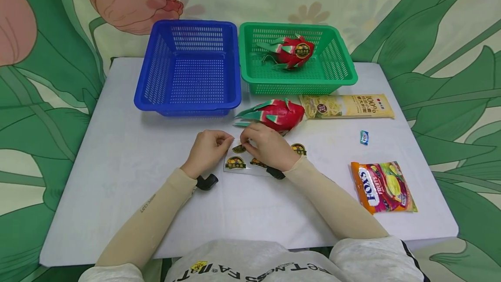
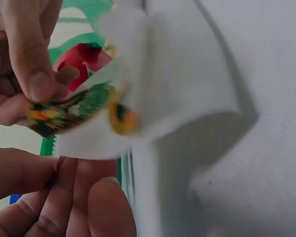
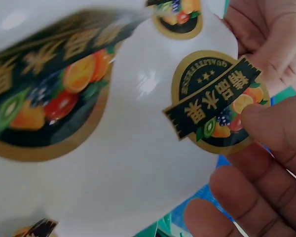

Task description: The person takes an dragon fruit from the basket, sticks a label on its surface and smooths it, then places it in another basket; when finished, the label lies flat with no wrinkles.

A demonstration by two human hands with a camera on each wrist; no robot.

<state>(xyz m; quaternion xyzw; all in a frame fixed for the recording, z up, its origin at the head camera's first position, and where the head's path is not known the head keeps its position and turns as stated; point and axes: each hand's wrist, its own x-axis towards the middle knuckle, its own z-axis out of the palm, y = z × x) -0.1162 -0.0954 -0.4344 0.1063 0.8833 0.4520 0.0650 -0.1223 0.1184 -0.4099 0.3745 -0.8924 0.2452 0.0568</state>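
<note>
A clear-white sheet of fruit stickers point(image 1: 247, 160) lies between the two hands in the head view. My left hand point(image 1: 209, 149) pinches the sheet's upper left edge. With thumb and fingers, my right hand point(image 1: 270, 145) pinches a black and gold sticker point(image 3: 212, 103) at the sheet's corner; the left wrist view shows this sticker point(image 2: 71, 109) bent upward. Whether its whole back is off the sheet I cannot tell. Right behind the hands lies a red dragon fruit point(image 1: 283, 115) with green-tipped scales. Part of the sheet is hidden beneath the right hand.
At the back stand a blue basket point(image 1: 188, 108) and a green basket point(image 1: 293, 88). The green one holds a dragon fruit point(image 1: 289, 58) bearing a sticker. To the right lie a noodle pack point(image 1: 348, 106), a small blue wrapped candy point(image 1: 364, 137) and a candy bag point(image 1: 384, 187).
</note>
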